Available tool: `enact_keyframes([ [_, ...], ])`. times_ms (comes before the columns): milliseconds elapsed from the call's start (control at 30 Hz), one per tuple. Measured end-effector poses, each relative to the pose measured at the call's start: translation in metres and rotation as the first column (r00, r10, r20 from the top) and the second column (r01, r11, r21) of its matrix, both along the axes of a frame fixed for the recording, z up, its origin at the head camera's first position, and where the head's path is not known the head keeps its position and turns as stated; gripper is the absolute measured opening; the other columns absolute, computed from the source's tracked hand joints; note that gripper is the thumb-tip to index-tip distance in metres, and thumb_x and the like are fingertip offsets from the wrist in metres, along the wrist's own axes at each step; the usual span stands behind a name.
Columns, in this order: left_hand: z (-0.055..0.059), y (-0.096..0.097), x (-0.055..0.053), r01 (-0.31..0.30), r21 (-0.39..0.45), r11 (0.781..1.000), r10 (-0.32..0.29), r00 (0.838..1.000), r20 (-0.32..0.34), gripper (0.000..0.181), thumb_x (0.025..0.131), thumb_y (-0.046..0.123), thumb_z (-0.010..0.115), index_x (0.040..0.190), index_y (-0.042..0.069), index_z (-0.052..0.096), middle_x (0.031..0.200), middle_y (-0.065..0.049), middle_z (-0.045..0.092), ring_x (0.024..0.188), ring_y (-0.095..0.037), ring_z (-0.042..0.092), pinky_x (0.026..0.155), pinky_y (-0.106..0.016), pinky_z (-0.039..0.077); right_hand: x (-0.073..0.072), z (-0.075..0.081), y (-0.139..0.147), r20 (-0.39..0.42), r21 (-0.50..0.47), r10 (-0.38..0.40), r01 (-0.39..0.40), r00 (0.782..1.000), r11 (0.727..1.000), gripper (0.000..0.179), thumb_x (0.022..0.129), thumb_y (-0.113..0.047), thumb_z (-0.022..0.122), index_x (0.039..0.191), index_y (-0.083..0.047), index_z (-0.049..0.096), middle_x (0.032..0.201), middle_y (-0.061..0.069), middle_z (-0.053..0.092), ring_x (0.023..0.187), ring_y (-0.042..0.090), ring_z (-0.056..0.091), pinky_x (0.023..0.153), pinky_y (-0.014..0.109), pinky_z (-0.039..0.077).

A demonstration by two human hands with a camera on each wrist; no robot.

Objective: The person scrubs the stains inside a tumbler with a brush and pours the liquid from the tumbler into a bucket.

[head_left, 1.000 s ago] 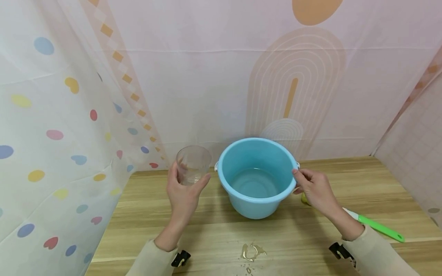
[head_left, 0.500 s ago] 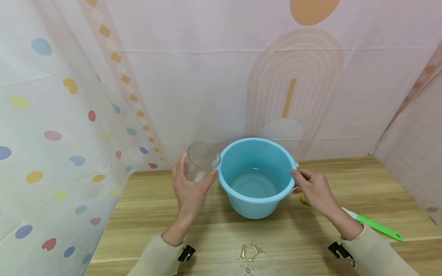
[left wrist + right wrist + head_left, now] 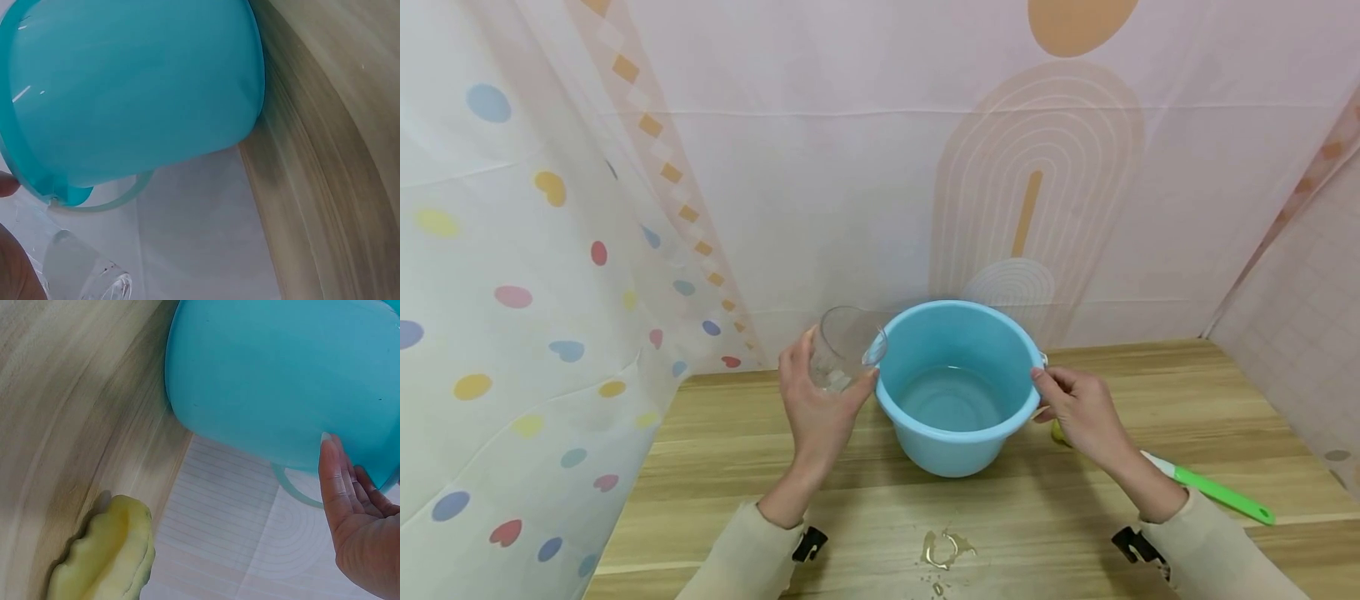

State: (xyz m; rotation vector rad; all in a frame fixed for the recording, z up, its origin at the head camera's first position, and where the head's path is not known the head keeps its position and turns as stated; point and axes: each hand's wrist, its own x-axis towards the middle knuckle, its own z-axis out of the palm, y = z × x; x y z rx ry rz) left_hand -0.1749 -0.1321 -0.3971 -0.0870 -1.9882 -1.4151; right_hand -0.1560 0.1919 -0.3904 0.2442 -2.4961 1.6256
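Note:
In the head view my left hand (image 3: 820,408) grips a clear cup (image 3: 852,337), thumb on one side and fingers on the other. The cup tilts right, its mouth beside the left rim of a light blue bucket (image 3: 951,454). Below in the left wrist view, the clear cup (image 3: 81,269) shows what looks like clear liquid. Shallow water (image 3: 951,400) covers the bucket's bottom. My right hand (image 3: 1082,412) pinches the bucket's right rim, thumb on top. Its fingers (image 3: 340,481) lie under the rim against the outer wall.
A yellow, wavy-edged piece (image 3: 115,550) lies right of the bucket, mostly hidden by my right hand in the head view. A green-handled tool (image 3: 1221,493) with a white end lies further right. Spilled liquid (image 3: 943,550) wets the wooden table (image 3: 715,500) in front. Printed cloth (image 3: 820,167) hangs behind.
My left hand has moved right with the cup, bringing it to the bucket's left rim and tilting it further. My right hand and the bucket have stayed put.

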Motion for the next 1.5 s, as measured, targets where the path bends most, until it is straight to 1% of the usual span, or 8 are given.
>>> enact_keyframes([
  [67, 0.0, 0.0, -0.001, -0.002, -0.012, 1.0, 0.002, 1.0, 0.005, 0.086, 0.07, 0.02, 0.098, 0.146, 0.014, 0.058, 0.138, -0.013, 0.051, 0.129, -0.026, 0.045, 0.107, -0.059, 0.036, 0.0, 0.0, 0.0, -0.006, -0.001, 0.002, -0.002, 1.0, 1.0, 0.035, 0.111, -0.018, 0.056, 0.118, 0.014, 0.069, 0.096, 0.024, 0.074, 0.072, 0.011, 0.072, 0.062, 0.028, 0.062],
  [233, 0.004, 0.0, -0.002, -0.007, -0.062, 0.998, 0.007, 1.0, 0.002, 0.082, 0.071, 0.021, 0.096, 0.144, 0.015, 0.06, 0.137, -0.016, 0.051, 0.128, -0.03, 0.045, 0.103, -0.06, 0.038, 0.0, 0.0, -0.001, -0.017, 0.004, 0.007, -0.007, 1.0, 1.0, 0.037, 0.111, -0.02, 0.056, 0.117, 0.014, 0.069, 0.095, 0.025, 0.073, 0.073, 0.012, 0.072, 0.063, 0.03, 0.062],
  [467, 0.011, -0.001, -0.003, -0.006, -0.15, 0.989, 0.006, 1.0, -0.002, 0.079, 0.072, 0.021, 0.094, 0.143, 0.011, 0.061, 0.136, -0.017, 0.051, 0.128, -0.034, 0.046, 0.102, -0.061, 0.036, 0.0, 0.0, -0.001, -0.028, 0.016, 0.009, -0.008, 1.0, 1.0, 0.038, 0.111, -0.021, 0.055, 0.117, 0.014, 0.069, 0.096, 0.026, 0.073, 0.074, 0.012, 0.072, 0.065, 0.038, 0.064],
  [667, 0.017, -0.003, -0.004, 0.008, -0.213, 0.977, -0.01, 1.0, -0.006, 0.077, 0.071, 0.019, 0.093, 0.141, 0.009, 0.062, 0.136, -0.017, 0.053, 0.128, -0.034, 0.047, 0.103, -0.062, 0.036, -0.001, -0.001, -0.001, -0.022, 0.023, 0.007, -0.007, 1.0, 1.0, 0.038, 0.111, -0.021, 0.055, 0.117, 0.013, 0.07, 0.094, 0.024, 0.074, 0.074, 0.012, 0.072, 0.065, 0.038, 0.064],
  [833, 0.023, -0.004, -0.004, 0.012, -0.278, 0.96, -0.015, 1.0, -0.01, 0.076, 0.071, 0.02, 0.093, 0.14, 0.012, 0.062, 0.132, -0.018, 0.056, 0.124, -0.036, 0.049, 0.102, -0.062, 0.036, -0.001, 0.0, -0.001, -0.019, 0.017, 0.003, -0.002, 1.0, 1.0, 0.037, 0.111, -0.02, 0.056, 0.117, 0.013, 0.07, 0.093, 0.02, 0.074, 0.074, 0.012, 0.072, 0.064, 0.033, 0.063],
  [1000, 0.028, -0.005, -0.005, 0.02, -0.338, 0.941, -0.024, 1.0, -0.009, 0.077, 0.071, 0.02, 0.093, 0.14, 0.013, 0.061, 0.131, -0.02, 0.057, 0.123, -0.039, 0.049, 0.1, -0.062, 0.037, 0.0, 0.001, -0.001, -0.018, 0.007, 0.005, -0.005, 1.0, 1.0, 0.036, 0.111, -0.02, 0.056, 0.117, 0.013, 0.07, 0.094, 0.021, 0.074, 0.073, 0.011, 0.071, 0.063, 0.029, 0.062],
  [1200, 0.032, -0.006, -0.006, 0.031, -0.402, 0.915, -0.037, 0.999, -0.005, 0.074, 0.072, 0.021, 0.092, 0.14, 0.013, 0.061, 0.127, -0.021, 0.058, 0.12, -0.04, 0.05, 0.098, -0.062, 0.039, 0.0, 0.0, 0.0, -0.017, 0.01, 0.004, -0.004, 1.0, 1.0, 0.036, 0.111, -0.02, 0.055, 0.118, 0.013, 0.069, 0.096, 0.023, 0.074, 0.074, 0.011, 0.072, 0.064, 0.033, 0.063],
  [1500, 0.038, -0.006, -0.008, 0.027, -0.465, 0.885, -0.038, 0.999, -0.014, 0.076, 0.07, 0.02, 0.094, 0.139, 0.009, 0.063, 0.124, -0.021, 0.059, 0.117, -0.041, 0.052, 0.101, -0.062, 0.038, 0.0, 0.0, 0.0, -0.017, 0.012, 0.002, -0.002, 1.0, 1.0, 0.037, 0.111, -0.02, 0.055, 0.118, 0.013, 0.069, 0.095, 0.021, 0.074, 0.074, 0.011, 0.072, 0.064, 0.028, 0.062],
])
